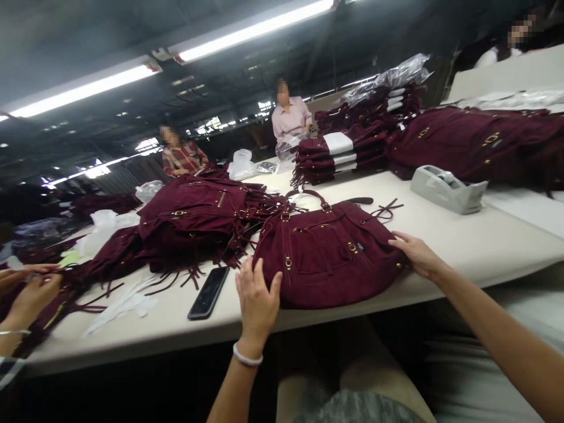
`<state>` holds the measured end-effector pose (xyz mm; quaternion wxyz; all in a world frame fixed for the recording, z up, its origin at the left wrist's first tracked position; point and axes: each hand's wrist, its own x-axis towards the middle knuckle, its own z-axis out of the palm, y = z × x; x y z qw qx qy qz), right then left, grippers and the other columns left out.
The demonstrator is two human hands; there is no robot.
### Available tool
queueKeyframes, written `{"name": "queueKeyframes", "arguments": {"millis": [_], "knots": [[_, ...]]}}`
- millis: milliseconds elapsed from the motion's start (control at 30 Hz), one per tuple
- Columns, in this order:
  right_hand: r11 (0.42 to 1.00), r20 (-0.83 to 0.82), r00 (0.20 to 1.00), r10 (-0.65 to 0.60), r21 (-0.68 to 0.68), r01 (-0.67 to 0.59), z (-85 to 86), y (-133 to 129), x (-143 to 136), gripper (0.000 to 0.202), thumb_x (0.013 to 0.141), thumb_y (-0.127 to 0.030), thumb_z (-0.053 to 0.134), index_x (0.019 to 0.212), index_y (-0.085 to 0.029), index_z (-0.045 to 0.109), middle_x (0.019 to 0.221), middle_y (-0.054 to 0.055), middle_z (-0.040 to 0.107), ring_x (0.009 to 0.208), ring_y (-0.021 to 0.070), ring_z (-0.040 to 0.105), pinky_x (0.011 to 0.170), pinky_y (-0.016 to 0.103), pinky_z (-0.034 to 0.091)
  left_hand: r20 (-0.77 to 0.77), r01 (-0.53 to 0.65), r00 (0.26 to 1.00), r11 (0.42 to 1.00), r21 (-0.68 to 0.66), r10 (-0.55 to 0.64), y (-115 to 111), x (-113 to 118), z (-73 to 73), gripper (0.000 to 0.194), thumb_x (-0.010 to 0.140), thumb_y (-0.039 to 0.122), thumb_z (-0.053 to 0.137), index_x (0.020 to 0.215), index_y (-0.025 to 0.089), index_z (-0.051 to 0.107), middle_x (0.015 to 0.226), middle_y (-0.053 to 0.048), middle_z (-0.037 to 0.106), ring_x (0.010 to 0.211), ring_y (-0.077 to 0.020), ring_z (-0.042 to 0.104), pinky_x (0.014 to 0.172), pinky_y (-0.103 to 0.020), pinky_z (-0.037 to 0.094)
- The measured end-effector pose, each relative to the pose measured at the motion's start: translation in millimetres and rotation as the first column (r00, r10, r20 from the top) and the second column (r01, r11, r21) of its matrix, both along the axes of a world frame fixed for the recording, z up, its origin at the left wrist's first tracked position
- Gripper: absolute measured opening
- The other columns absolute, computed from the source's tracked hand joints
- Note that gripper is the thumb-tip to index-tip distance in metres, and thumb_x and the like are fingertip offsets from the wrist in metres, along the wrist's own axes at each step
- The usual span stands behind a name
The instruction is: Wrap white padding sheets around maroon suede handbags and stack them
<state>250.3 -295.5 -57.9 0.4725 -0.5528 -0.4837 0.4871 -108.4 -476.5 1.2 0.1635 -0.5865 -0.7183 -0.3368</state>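
A burgundy handbag [321, 247] with brass buckles lies flat at the table's front edge, its handle [311, 197] pointing away from me. My left hand [258, 294] rests at the bag's left side, fingers spread and pointing up. At the opposite side, my right hand [416, 254] touches the bag's right edge with fingers stretched out; its thumb and part of the fingers lie along the fabric. Neither hand is wrapped round the bag. Just left of my left hand is a dark smartphone [208, 294].
A grey tape dispenser [447, 189] stands on the pale table [520, 249] at right. Burgundy bags are heaped at left [194, 211] and far right [480, 141], with a banded stack [341, 154] behind. White gloves [126, 305] lie near a co-worker's hands [35, 294]. Other people stand beyond.
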Motion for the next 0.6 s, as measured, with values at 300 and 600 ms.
{"name": "queueKeyframes", "arguments": {"millis": [300,600], "knots": [[0.987,0.899,0.427,0.095,-0.028,-0.16,65.2,30.9,-20.4,0.066,0.089,-0.069,0.038,0.083,-0.014,0.074,0.096,0.018,0.072,0.094,0.0318,0.068,0.08,0.038,0.049,0.07,-0.058,0.984,0.67,-0.74,0.164,93.4,-67.1,55.7,0.047,0.082,0.057,0.056,0.089,0.012,0.069,0.101,-0.019,0.071,0.102,-0.0366,0.066,0.084,-0.039,0.049],[0.998,0.801,0.597,0.042,-0.009,-0.058,67.8,66.8,-87.3,0.033,0.085,-0.036,0.065,0.101,-0.008,0.072,0.108,0.026,0.069,0.113,0.0339,0.061,0.092,0.041,0.047,0.183,-0.088,0.945,0.747,-0.659,0.273,165.2,-73.2,38.5,0.027,0.063,0.021,0.072,0.086,0.009,0.07,0.103,-0.028,0.069,0.11,-0.0441,0.062,0.091,-0.047,0.048]]}}
